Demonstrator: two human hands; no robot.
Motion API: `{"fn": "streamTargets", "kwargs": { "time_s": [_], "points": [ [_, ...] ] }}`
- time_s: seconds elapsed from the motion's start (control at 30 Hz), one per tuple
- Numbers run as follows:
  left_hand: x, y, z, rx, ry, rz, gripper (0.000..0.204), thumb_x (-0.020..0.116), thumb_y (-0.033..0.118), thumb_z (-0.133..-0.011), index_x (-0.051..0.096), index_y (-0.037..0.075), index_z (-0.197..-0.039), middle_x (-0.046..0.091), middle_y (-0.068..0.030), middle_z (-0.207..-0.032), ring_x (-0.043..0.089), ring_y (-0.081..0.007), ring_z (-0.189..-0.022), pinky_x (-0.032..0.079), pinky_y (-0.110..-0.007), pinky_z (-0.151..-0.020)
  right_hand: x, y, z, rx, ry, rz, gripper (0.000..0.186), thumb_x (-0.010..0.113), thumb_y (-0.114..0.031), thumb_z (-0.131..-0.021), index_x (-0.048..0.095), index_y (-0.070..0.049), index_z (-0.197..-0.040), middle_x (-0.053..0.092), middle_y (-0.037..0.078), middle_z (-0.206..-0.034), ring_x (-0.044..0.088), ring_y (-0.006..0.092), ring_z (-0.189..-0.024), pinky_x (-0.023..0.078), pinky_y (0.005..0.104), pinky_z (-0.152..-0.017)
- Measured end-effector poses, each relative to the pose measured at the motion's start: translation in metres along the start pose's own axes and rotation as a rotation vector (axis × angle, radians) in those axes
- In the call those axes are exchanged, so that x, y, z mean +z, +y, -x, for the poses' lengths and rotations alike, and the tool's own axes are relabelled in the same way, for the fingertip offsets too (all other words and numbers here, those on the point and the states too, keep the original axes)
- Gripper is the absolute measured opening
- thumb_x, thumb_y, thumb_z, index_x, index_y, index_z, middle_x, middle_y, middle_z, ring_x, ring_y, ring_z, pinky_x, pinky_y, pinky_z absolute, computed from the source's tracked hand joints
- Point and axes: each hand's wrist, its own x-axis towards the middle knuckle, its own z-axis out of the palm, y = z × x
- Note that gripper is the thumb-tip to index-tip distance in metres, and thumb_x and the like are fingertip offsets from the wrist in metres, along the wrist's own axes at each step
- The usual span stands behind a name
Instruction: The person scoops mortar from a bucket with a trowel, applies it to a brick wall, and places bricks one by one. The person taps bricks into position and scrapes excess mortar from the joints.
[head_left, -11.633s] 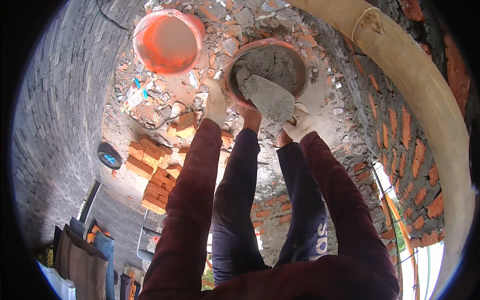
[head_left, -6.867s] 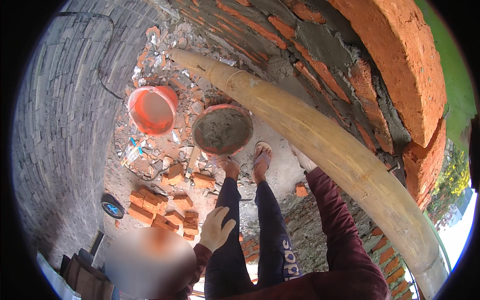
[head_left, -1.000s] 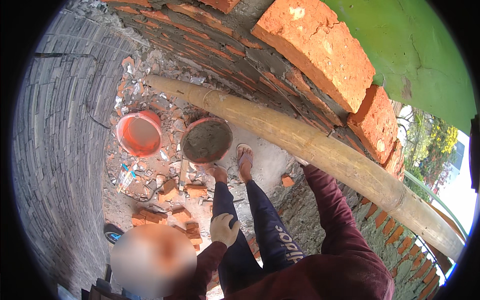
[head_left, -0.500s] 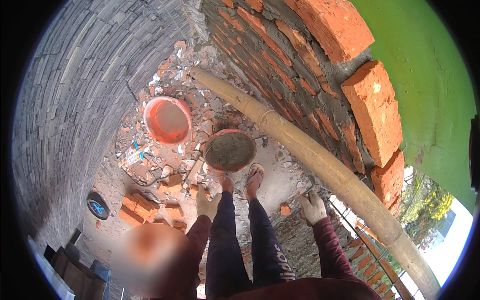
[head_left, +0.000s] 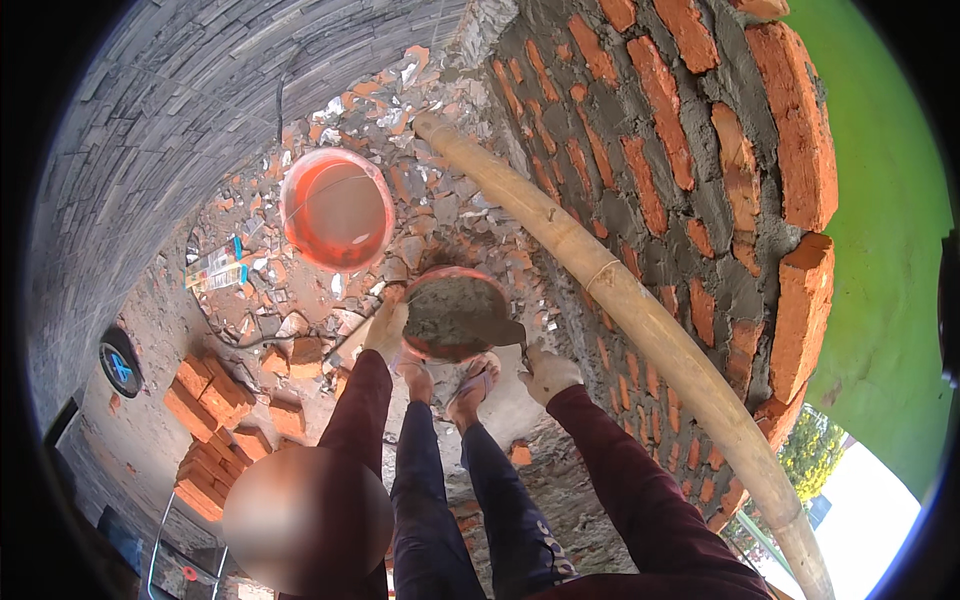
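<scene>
- One gloved hand, the right hand, had its fingers curled around the handle of a trowel.
- The other, the left hand, was at the left rim of the mortar bucket; whether its fingers gripped the rim could not be told.
- The trowel's blade reached over the right side of the bucket, against the grey mortar inside.
- The mortar bucket stood on the floor just beyond the person's sandalled feet.
- An orange bucket stood farther off to the left, among rubble.
- Bricks lay piled at the left.
- At the right, a bamboo pole slanted before a brick wall.
</scene>
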Motion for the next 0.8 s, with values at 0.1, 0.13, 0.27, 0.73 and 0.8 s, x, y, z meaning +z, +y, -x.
{"fn": "streamTargets", "kwargs": {
  "time_s": [0.1, 0.13, 0.27, 0.73, 0.8],
  "points": [
    [-0.013, -0.025, -0.008, -0.022, -0.093, 0.017, 0.058, 0.051, 0.046, -0.103, 0.054, -0.003, -0.133, 0.065, -0.0129, -0.120, 0.059, -0.0237, -0.116, 0.042, -0.035, -0.102, -0.009, -0.015, -0.003, 0.004, 0.005, -0.006, 0.033, 0.065, -0.031, -0.090, 0.058, -0.003, -0.106, 0.070, 0.021, -0.097, 0.069, 0.0397, -0.090, 0.054, 0.0509, -0.078],
    [-0.009, -0.020, -0.010, -0.033, -0.080, -0.057, 0.057, 0.052, 0.046, -0.103, 0.055, -0.003, -0.131, 0.065, -0.0123, -0.118, 0.059, -0.0238, -0.114, 0.043, -0.035, -0.101, -0.010, -0.012, -0.001, -0.041, 0.026, -0.054, 0.032, 0.065, -0.030, -0.090, 0.059, -0.003, -0.106, 0.070, 0.022, -0.098, 0.069, 0.0397, -0.091, 0.054, 0.0507, -0.079],
    [-0.004, -0.007, -0.006, -0.062, 0.071, 0.106, 0.060, 0.050, 0.048, -0.104, 0.053, -0.003, -0.135, 0.062, -0.0138, -0.125, 0.057, -0.0220, -0.116, 0.042, -0.034, -0.102, -0.048, -0.056, 0.042, -0.218, 0.084, -0.565, 0.025, 0.059, -0.019, -0.094, 0.054, -0.002, -0.110, 0.062, 0.014, -0.083, 0.064, 0.0280, -0.068, 0.052, 0.0400, -0.062],
    [-0.082, -0.004, 0.140, -0.039, -0.136, -0.187, 0.071, 0.058, 0.047, -0.100, 0.045, -0.006, -0.145, 0.055, -0.0255, -0.140, 0.053, -0.0319, -0.133, 0.041, -0.038, -0.109, -0.330, -0.089, 0.006, 0.052, 0.472, -1.263, 0.017, 0.067, -0.009, -0.088, 0.055, -0.005, -0.099, 0.056, 0.005, -0.072, 0.055, 0.0141, -0.047, 0.047, 0.0314, -0.038],
    [-0.089, -0.010, 0.160, -0.156, -0.031, -0.149, 0.069, 0.063, 0.041, -0.099, 0.045, -0.009, -0.143, 0.057, -0.0252, -0.138, 0.054, -0.0314, -0.130, 0.041, -0.037, -0.109, -0.337, -0.087, 0.023, 0.004, 0.442, -1.423, 0.012, 0.066, -0.009, -0.089, 0.057, -0.005, -0.095, 0.057, 0.005, -0.073, 0.056, 0.0151, -0.049, 0.047, 0.0316, -0.038]
  ]
}}
